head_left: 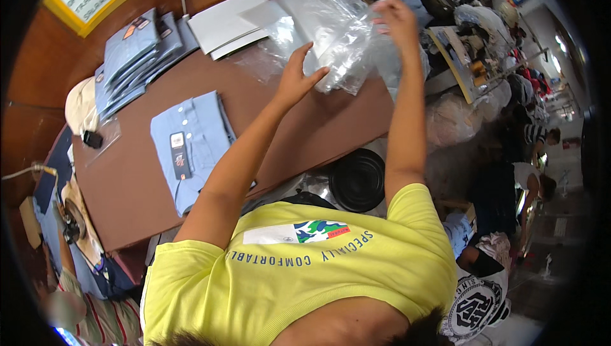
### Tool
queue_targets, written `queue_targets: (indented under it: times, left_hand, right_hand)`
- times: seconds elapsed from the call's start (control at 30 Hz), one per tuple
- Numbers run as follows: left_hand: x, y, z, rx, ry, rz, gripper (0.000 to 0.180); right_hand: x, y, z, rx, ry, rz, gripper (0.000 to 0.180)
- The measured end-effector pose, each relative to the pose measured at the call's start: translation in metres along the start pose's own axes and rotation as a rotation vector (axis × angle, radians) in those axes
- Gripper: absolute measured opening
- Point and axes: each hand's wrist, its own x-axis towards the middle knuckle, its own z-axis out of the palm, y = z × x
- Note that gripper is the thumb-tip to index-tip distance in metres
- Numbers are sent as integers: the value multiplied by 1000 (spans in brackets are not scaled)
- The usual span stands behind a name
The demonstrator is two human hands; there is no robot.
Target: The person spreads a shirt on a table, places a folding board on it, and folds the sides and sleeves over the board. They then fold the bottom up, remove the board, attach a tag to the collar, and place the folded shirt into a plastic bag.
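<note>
A: Head view here, I see both hands up on a clear plastic bag (331, 34) over the far edge of the brown desk (133, 199).

B: Yep, left hand (298, 78) rests open-fingered against it, right hand (396, 20) pinches its top. Folded blue shirt (191, 148) lies nearer.

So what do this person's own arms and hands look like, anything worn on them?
Both forearms are bare. The left hand and right hand wear no gloves, and no rings, watch or bracelets are visible. Short sleeves of a yellow-green T-shirt end above the elbows; the shirt carries dark lettering and a small multicoloured patch.
</note>
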Motion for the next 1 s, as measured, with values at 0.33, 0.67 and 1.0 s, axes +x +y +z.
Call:
queue_targets:
  times: [0.33, 0.67, 1.0]
  left_hand:
    - [-79, 31, -174, -710, 196, -516, 53]
    - [-139, 21, -284, -494, -128, -758, 37]
    - [-156, 27, -340, -148, -386, -779, 44]
  right_hand:
    - [-80, -72, 271, 60, -823, 170, 30]
    - [-142, -16, 260, -274, -469, -156, 50]
    - [-84, -25, 282, -495, -1028, 294, 12]
